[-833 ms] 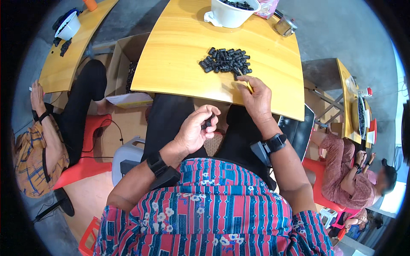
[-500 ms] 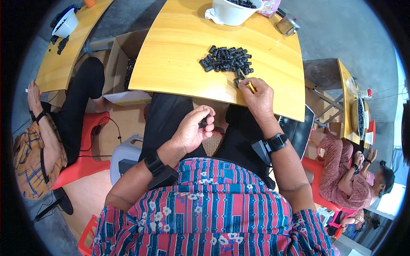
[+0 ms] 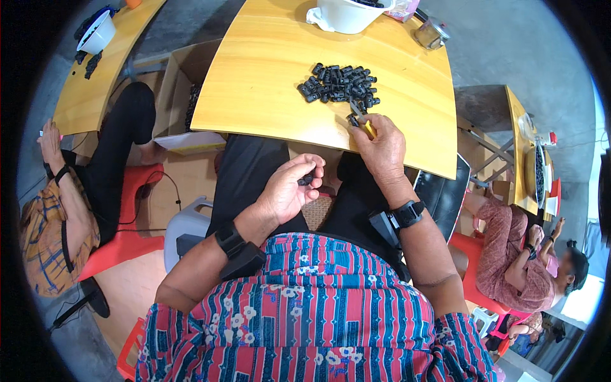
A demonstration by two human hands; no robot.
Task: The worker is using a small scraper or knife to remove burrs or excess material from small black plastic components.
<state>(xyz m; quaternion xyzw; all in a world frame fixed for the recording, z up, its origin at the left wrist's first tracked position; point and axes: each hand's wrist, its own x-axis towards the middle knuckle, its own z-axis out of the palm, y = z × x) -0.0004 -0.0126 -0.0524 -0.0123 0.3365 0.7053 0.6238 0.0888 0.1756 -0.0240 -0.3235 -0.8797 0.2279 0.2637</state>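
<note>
Pinching small black part (image 3: pixel 306 180) between left hand (image 3: pixel 289 191) fingers (image 3: pixel 312 167).

Small black plastic part (image 3: pixel 306 180), pinched at fingertips over the lap; slim yellow-handled tool (image 3: pixel 367 129), gripped beside heaped black parts (image 3: pixel 338 83).

Yellow wooden table (image 3: pixel 267 83). Black small plastic parts (image 3: pixel 337 83) in pile. White bowl (image 3: pixel 347 14). Red-and-blue striped shirt (image 3: pixel 318 305) with white flowers. Black wristbands (image 3: pixel 407 213). Red chair (image 3: pixel 127 210). Brown cardboard box (image 3: pixel 175 95). Black trousers (image 3: pixel 248 172). Grey floor (image 3: pixel 509 51).
</note>
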